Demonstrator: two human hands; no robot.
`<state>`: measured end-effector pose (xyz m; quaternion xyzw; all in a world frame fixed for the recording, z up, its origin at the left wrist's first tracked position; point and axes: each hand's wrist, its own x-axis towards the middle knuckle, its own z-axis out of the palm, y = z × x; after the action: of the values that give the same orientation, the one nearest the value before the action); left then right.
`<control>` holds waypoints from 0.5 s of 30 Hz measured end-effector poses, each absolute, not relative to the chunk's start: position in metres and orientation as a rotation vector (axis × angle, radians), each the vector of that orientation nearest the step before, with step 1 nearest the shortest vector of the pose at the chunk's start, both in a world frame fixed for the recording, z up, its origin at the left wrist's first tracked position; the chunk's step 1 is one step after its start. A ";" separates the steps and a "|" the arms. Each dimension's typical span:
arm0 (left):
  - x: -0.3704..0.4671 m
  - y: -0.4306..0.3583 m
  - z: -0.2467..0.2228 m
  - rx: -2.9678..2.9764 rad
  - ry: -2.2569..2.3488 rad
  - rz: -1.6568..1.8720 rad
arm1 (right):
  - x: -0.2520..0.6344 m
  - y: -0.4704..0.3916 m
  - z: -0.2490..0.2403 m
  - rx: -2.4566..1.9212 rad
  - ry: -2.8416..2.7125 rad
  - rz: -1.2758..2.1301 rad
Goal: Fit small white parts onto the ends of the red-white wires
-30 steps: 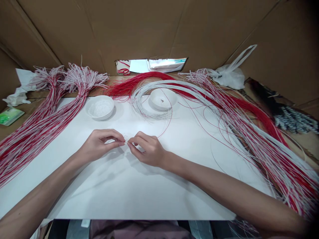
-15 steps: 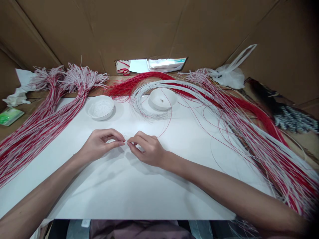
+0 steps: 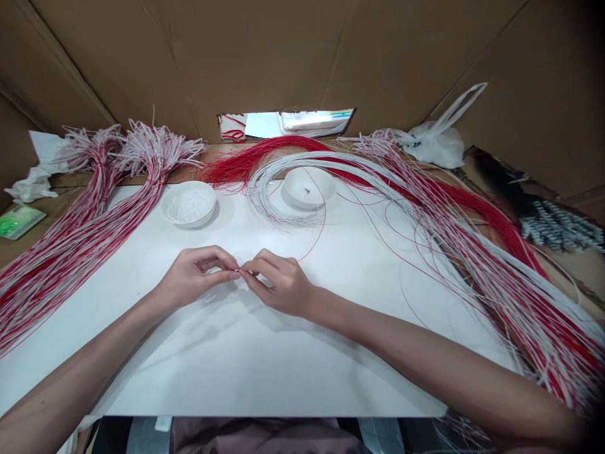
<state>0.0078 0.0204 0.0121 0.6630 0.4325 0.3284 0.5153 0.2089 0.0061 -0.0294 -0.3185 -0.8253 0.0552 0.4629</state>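
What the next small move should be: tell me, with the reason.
Probably a slight push of the right hand toward the left hand, held steady: their pinches nearly meet, and a red strand shows just behind the right hand. What they pinch is too small to tell.

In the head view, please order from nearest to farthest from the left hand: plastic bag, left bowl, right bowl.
1. Left bowl: just beyond the left hand.
2. Right bowl: farther right.
3. Plastic bag: back right.
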 end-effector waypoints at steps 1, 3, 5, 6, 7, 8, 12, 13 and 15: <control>0.008 0.020 0.012 1.595 1.038 0.790 | 0.209 0.006 -0.030 -0.785 -2.032 0.134; 0.009 0.021 0.012 1.600 1.033 0.794 | 0.209 0.006 -0.030 -0.789 -2.034 0.130; 0.009 0.021 0.013 1.607 1.029 0.792 | 0.209 0.006 -0.030 -0.787 -2.031 0.129; 0.009 0.021 0.013 1.609 1.026 0.790 | 0.209 0.007 -0.030 -0.784 -2.028 0.131; 0.009 0.021 0.013 1.610 1.023 0.790 | 0.209 0.007 -0.030 -0.781 -2.027 0.133; 0.009 0.021 0.013 1.609 1.019 0.791 | 0.209 0.006 -0.030 -0.778 -2.025 0.135; 0.008 0.020 0.013 1.623 1.005 0.801 | 0.209 0.006 -0.030 -0.788 -2.034 0.136; 0.008 0.020 0.013 1.636 0.999 0.807 | 0.209 0.006 -0.030 -0.792 -2.041 0.131; 0.009 0.020 0.013 1.664 0.989 0.822 | 0.209 0.006 -0.030 -0.792 -2.053 0.113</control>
<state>0.0089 0.0204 0.0134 0.6871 0.4081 0.3393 0.4963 0.2093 0.0061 -0.0299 -0.3205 -0.8310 0.0458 0.4523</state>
